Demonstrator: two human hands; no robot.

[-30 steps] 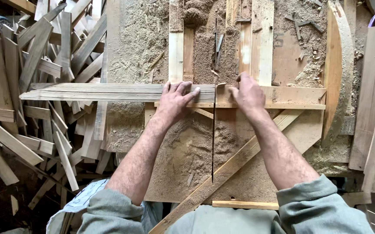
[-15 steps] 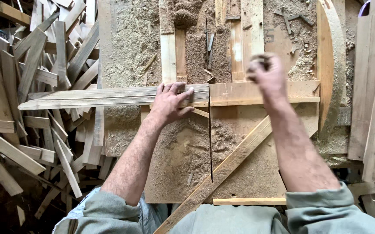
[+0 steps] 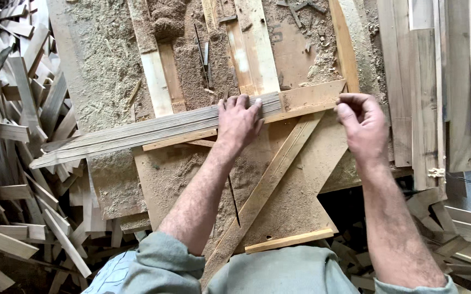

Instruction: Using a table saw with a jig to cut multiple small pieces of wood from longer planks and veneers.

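A bundle of long thin wood strips (image 3: 137, 133) lies across a sawdust-covered work board (image 3: 175, 179), running from the left to the middle. My left hand (image 3: 241, 121) presses flat on the bundle's right end, fingers spread. The strips rest against a wooden crosspiece (image 3: 309, 99). My right hand (image 3: 363, 128) is at the right end of that crosspiece, fingers curled, with nothing visible in them. A thin dark slot (image 3: 234, 201) runs down the board below my left wrist.
A heap of wood offcuts (image 3: 17, 163) fills the left side. Upright planks (image 3: 426, 81) stand at the right. A diagonal batten (image 3: 268, 185) and a short front batten (image 3: 290, 240) are fixed to the board. Sawdust piles (image 3: 164, 22) lie at the far edge.
My right hand lifted off the crosspiece beside the left hand and moved to its right end. The left hand stayed pressed on the strips.
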